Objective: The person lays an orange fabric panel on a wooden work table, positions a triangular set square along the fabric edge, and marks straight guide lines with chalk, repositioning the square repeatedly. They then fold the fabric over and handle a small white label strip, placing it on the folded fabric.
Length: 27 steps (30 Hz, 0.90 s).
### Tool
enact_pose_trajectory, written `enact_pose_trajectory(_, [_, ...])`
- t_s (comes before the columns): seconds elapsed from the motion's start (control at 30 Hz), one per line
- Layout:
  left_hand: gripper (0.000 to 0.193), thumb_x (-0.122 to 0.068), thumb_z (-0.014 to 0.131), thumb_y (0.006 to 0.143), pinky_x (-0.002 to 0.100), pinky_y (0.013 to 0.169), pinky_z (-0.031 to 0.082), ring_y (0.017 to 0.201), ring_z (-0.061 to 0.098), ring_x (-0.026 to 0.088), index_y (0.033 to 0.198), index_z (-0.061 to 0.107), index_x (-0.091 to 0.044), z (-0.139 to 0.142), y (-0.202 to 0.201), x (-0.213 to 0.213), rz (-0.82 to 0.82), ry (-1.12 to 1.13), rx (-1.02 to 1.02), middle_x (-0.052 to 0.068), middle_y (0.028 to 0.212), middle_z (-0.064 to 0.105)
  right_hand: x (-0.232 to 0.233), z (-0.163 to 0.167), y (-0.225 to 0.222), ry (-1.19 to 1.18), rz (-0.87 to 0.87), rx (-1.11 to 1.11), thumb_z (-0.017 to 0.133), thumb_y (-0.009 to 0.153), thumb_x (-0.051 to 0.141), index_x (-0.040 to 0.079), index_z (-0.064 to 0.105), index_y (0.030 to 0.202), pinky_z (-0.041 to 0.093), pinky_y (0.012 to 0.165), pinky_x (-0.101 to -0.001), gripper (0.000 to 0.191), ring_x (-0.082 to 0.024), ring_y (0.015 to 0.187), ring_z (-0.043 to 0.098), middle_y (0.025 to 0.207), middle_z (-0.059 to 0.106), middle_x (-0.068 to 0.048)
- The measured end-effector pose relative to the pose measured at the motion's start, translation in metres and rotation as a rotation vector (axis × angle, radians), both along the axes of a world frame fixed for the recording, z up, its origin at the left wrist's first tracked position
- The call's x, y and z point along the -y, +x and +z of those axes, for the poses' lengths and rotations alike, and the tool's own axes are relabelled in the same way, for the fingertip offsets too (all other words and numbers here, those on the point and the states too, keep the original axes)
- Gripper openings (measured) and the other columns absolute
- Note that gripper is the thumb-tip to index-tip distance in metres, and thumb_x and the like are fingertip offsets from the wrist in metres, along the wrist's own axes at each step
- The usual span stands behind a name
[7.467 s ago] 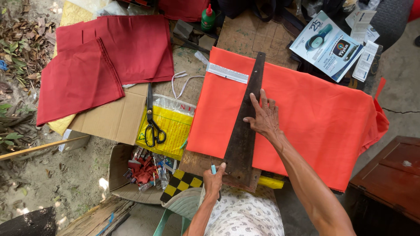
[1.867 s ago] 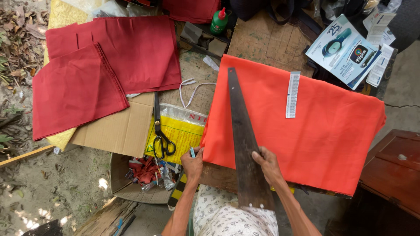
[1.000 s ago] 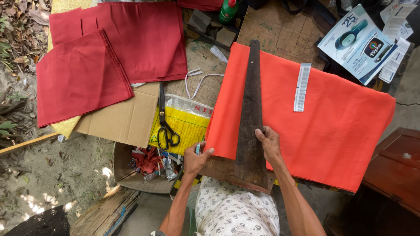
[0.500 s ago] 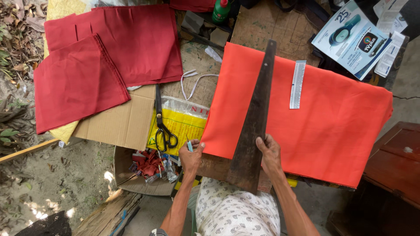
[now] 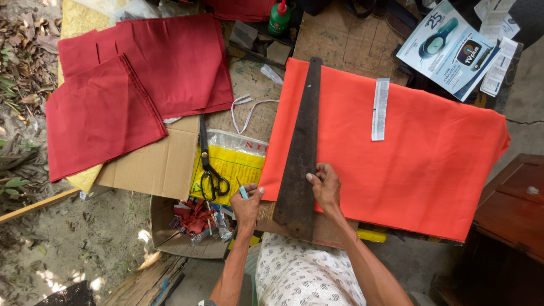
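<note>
A long, dark tapered straightedge (image 5: 301, 153) lies on a sheet of orange cloth (image 5: 408, 158) spread over a work surface. Its long axis runs near to far, leaning slightly right at the far end; the narrow tip points away from the person, and the wide end sits at the near edge of the cloth, close to the body.

The right hand (image 5: 327, 187) rests on the straightedge's right edge near the wide end, fingers spread flat and pressing down, gripping nothing. The left hand (image 5: 247, 205) is just left of the cloth's near-left corner, fingers curled around a small pale-blue marker (image 5: 242, 190); what kind of marker it is cannot be made out.

A short white ruler strip (image 5: 380, 109) lies on the cloth to the right of the straightedge. Left of the cloth are black scissors (image 5: 209, 170) on a yellow plastic packet (image 5: 238, 164), flat cardboard (image 5: 156, 164) and folded dark red cloth (image 5: 136, 79). A box of scraps (image 5: 192, 221) near the left hand is partly hidden by the arm. The orange cloth's near edge is covered by the right forearm.
</note>
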<state>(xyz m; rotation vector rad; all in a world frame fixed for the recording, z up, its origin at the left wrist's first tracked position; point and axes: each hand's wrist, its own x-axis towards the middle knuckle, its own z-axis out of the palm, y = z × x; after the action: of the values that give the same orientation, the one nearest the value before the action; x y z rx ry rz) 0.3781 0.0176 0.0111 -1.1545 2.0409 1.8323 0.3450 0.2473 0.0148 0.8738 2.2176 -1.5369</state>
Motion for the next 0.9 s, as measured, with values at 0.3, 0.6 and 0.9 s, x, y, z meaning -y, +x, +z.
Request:
enact_pose_trajectory(0.3, [0.026,-0.007,0.082,0.081,0.027,0.066,0.053,0.075,0.064,0.013,0.101,0.071,0.007,0.005,-0.001,0.001,-0.079,-0.115,-0.027,0.007,0.086,0.071,0.009,0.016,-0.021,-0.047,-0.001,0.013,0.071,0.092,0.010,0.001,0.066,0.105,0.051,0.052,-0.0368,0.017,-0.014,0.059,0.059,0.073,0.065,-0.004])
enact_pose_trajectory(0.6, [0.031,-0.011,0.083,0.081,0.026,0.067,0.053,0.074,0.063,0.010,0.104,0.070,0.005,0.006,0.022,0.017,-0.048,-0.185,0.003,0.004,0.086,0.072,0.014,0.011,-0.035,0.012,0.023,-0.056,0.073,0.089,0.008,-0.002,0.069,0.098,0.054,0.056,-0.0307,0.013,-0.012,0.064,0.066,0.074,0.073,-0.008])
enact_pose_trajectory(0.9, [0.031,-0.014,0.086,0.078,0.028,0.058,0.048,0.064,0.056,0.010,0.101,0.073,0.002,0.002,0.052,0.015,-0.128,-0.252,0.102,0.002,0.077,0.067,0.018,-0.003,-0.025,0.145,0.141,-0.184,0.074,0.092,0.010,0.000,0.073,0.099,0.048,0.052,-0.0329,0.012,-0.016,0.060,0.061,0.067,0.064,-0.008])
